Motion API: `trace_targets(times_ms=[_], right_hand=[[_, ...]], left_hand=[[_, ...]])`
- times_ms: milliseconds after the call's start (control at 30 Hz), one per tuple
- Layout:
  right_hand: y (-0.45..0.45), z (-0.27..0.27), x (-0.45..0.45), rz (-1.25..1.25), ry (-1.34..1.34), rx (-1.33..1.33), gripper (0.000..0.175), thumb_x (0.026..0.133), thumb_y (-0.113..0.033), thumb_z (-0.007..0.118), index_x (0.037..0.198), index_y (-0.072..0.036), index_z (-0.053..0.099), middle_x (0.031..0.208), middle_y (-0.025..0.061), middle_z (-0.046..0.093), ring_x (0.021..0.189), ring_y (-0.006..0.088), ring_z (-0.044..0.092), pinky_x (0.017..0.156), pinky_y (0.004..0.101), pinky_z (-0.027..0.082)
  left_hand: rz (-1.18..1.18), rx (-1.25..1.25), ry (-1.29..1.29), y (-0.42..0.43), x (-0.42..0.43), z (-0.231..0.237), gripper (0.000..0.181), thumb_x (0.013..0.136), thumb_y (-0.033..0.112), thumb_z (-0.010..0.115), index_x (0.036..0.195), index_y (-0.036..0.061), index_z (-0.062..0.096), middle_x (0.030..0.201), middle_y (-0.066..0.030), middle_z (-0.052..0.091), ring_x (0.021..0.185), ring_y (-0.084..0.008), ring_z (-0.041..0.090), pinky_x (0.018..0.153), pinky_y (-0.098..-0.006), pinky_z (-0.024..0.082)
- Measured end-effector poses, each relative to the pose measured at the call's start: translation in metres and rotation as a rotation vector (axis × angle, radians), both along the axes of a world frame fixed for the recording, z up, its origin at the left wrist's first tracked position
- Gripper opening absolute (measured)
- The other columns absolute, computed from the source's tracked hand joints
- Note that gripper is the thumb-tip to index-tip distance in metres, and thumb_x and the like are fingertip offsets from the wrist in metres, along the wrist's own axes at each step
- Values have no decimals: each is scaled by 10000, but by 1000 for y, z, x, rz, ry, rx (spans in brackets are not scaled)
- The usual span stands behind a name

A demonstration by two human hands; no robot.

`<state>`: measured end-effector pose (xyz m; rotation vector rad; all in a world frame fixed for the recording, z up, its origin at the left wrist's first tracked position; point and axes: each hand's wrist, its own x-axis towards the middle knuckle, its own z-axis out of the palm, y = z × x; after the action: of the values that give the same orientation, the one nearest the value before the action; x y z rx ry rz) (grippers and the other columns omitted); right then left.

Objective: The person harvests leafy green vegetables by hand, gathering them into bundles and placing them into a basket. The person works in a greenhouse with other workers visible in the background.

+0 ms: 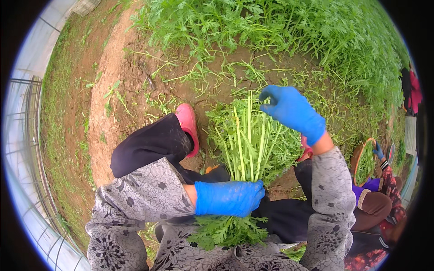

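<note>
My left hand (230, 199), in a blue glove, is closed around a bunch of leafy greens (249, 145), which look like crown daisy. Their pale cut stems point away from me, and the leaves hang out below the fist toward my lap. Beyond the stem ends, to the right, is my right hand (293, 110), also gloved in blue. Its fingers are curled, with a gap between thumb and forefinger, and I see nothing held there. Under the bunch, between my feet, lies a heap of cut greens (286, 145).
Dense standing greens (271, 23) grow ahead. Loose stems litter the soil (162, 81) before me. My pink shoe (188, 125) is left of the heap. At right, a co-worker (376, 203) sits by an orange-rimmed basket (356, 159) of greens. Plastic greenhouse sheeting (25, 101) curves along the left.
</note>
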<state>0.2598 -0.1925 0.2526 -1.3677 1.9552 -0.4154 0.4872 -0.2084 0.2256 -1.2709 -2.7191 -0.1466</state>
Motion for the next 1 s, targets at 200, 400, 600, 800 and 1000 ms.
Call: trace_targets(times_ms=[200,400,600,800,1000], right_hand=[[4,-8,13,516,193,157,137,708,-173,650,716,-38,674,745,189,664,700,378,665,636,461,535],[6,-18,-8,356,539,-106,354,776,-58,585,1091,-174,696,1017,135,662,757,332,668,639,415,534],[1,-39,13,721,318,-167,277,763,-26,579,1018,-104,655,1072,157,641,722,344,666,605,460,530],[-7,-18,12,781,201,-65,321,759,-8,568,1033,-123,689,1074,188,663,773,357,669,670,442,547],[-18,-15,0,573,93,48,324,774,-56,576,1057,-145,708,977,169,683,885,346,662,763,446,533]], left_hand=[[-8,18,-15,11,4,-12,171,747,177,610,814,42,690,851,-97,628,861,-274,598,880,-417,466],[-39,-139,92,25,8,-24,200,734,181,619,819,25,710,868,-105,625,844,-271,592,851,-425,465],[49,-44,118,30,10,-30,271,727,195,622,885,-3,719,922,-139,633,855,-285,596,847,-415,457],[70,70,192,24,10,-22,260,707,186,635,853,-13,717,919,-154,628,849,-289,594,850,-415,457],[13,52,139,24,6,-17,244,708,181,639,841,-10,712,904,-139,617,841,-273,580,829,-407,449]])
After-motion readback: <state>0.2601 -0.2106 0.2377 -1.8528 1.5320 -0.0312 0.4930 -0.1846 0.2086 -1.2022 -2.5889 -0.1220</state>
